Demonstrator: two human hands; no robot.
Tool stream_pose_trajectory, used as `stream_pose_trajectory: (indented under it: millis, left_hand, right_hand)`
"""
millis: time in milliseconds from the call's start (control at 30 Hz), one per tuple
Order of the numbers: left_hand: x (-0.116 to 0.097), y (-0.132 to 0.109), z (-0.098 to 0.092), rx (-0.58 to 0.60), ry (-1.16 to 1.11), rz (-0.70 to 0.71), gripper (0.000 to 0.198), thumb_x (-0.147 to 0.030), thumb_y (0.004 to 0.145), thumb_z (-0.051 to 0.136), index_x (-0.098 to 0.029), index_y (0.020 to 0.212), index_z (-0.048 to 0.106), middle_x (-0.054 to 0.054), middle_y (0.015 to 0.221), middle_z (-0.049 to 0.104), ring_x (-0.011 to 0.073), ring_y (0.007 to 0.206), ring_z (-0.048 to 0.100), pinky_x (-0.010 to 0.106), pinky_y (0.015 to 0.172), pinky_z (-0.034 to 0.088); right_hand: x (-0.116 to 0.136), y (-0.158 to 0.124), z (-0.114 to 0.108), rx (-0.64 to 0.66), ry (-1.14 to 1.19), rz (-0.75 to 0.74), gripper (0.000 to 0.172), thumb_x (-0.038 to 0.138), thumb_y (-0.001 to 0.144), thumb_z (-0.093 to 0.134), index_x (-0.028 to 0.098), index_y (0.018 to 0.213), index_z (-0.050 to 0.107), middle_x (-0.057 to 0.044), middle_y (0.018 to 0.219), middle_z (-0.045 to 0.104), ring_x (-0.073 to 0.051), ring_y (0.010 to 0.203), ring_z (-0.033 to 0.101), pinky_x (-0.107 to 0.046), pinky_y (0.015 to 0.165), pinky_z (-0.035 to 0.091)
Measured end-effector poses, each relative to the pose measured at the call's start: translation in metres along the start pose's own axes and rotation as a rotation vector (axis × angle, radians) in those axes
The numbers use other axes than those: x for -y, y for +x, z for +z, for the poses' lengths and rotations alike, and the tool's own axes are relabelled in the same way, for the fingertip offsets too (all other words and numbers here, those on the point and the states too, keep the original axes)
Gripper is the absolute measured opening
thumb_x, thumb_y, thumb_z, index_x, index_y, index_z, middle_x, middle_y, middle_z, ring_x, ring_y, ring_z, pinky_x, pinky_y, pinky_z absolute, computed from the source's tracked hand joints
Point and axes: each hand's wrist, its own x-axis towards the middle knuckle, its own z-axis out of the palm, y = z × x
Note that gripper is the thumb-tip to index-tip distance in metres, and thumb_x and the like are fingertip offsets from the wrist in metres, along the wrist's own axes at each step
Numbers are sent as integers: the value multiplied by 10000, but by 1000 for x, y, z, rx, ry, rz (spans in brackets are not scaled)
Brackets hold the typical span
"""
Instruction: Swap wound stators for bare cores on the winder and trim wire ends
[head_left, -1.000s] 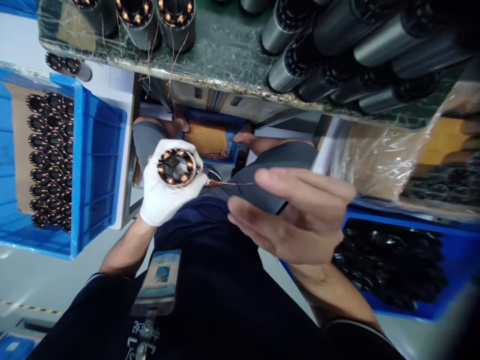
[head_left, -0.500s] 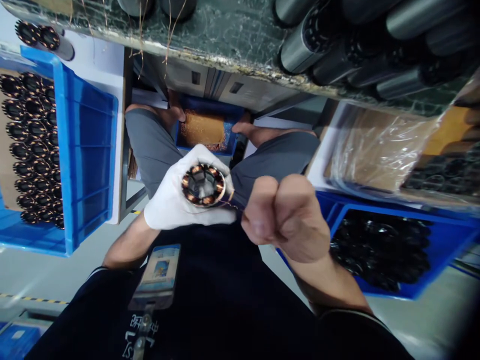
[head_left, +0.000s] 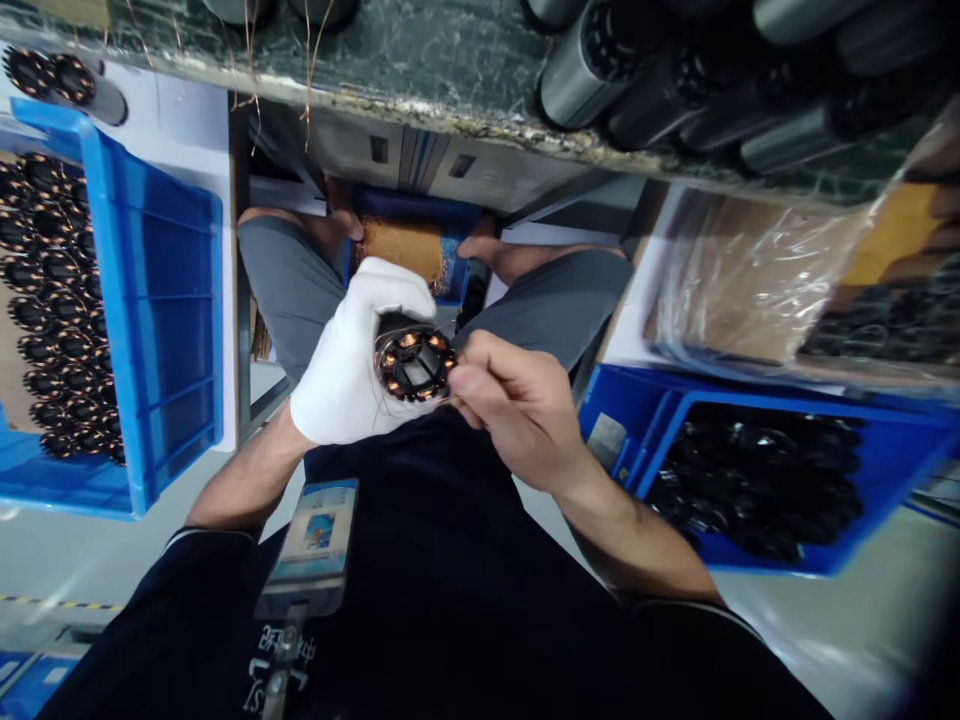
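Note:
My left hand (head_left: pixel 349 355), in a white glove, is closed around a motor stator (head_left: pixel 416 365). The stator's open end faces up, showing a black slotted ring with copper windings around a hollow middle. Thin loose copper wires (head_left: pixel 381 375) loop beside its rim on the glove side. My right hand (head_left: pixel 517 405) is bare, its thumb and forefinger pinched at the right edge of the stator. A thin copper wire end runs into that pinch; the fingertips hide most of it.
On the left, a blue crate (head_left: pixel 161 300) holds rows of wound stators (head_left: pixel 64 310). A blue bin (head_left: pixel 892 500) with black parts stands at right. Metal cylinders (head_left: pixel 581 80) lie on the green bench (head_left: pixel 420 65) ahead. A blue tray (head_left: pixel 457 210) with copper scraps sits between the feet.
My right hand has come left from a fist held apart to a pinch at the stator's rim. The stator has shifted slightly right, and the left fingers have moved on it.

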Motion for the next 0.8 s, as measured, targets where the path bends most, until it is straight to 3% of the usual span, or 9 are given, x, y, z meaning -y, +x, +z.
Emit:
stream_pose_trajectory:
  millis: [67,167,233,300,367,467,567,667,800]
  left_hand:
    - [-8,-4,5,23,-146,-134,745,-519,765,1078,-297,1338,656,64,1260,694,256,1103,717,440,948,608]
    - [-22,-10,11,30,-536,-522,669,-636,889,947,-266,1367,662,88,1221,715,201,873,716,367,751,603]
    - [-26,-12,17,8,-816,-743,703,-731,901,877,-256,1365,647,79,1133,712,142,690,632,310,600,529]
    - [-24,-13,24,-32,-966,-851,715,-751,851,883,-259,1311,644,42,1023,682,92,575,520,265,510,445]
    - [-17,-14,31,-55,-941,-812,699,-736,798,899,-261,1247,650,14,953,649,82,551,481,249,484,427]
    - [-5,-15,35,-39,-696,-645,728,-796,787,864,-258,1240,678,44,977,693,175,713,651,316,615,574]
    - [1,-18,31,24,-508,-653,684,-816,919,759,-245,1294,710,87,1021,759,268,910,755,406,799,648]
    - [2,-22,29,21,-544,-738,671,-778,911,809,-240,1302,719,77,1000,775,236,858,748,381,792,641]
    - [2,-25,33,-143,-544,-789,659,-726,791,935,-253,1172,680,-2,890,710,123,605,596,297,596,543]
  right_hand:
    - [-8,1,6,11,169,9,399,436,1155,612,231,813,591,41,669,524,-110,574,433,-296,590,361]
    - [-27,-4,14,71,347,21,411,427,1160,580,234,797,559,44,655,489,-117,558,398,-300,558,323]
    - [-34,-9,16,76,300,16,417,401,1166,563,232,785,543,42,660,480,-119,568,403,-305,566,325]
    - [-31,-11,14,60,147,-36,415,353,1160,565,228,766,525,34,671,469,-124,603,422,-313,599,349]
    - [-20,-9,10,14,-44,-145,387,326,1119,617,227,753,542,-5,756,540,-148,683,488,-332,644,409]
    - [-2,0,4,-67,-165,-400,339,327,1055,643,246,735,569,-85,1003,691,-208,830,614,-389,696,533]
    - [7,8,4,-31,-117,-506,317,308,1044,618,267,741,531,-56,955,731,-185,721,627,-373,624,557]
    - [2,10,13,8,-263,-442,253,239,1034,615,270,798,532,-29,877,721,-161,696,633,-334,632,554]
    - [-19,-7,27,187,-535,-525,202,123,995,612,244,843,557,-4,884,717,-126,729,613,-286,654,485]
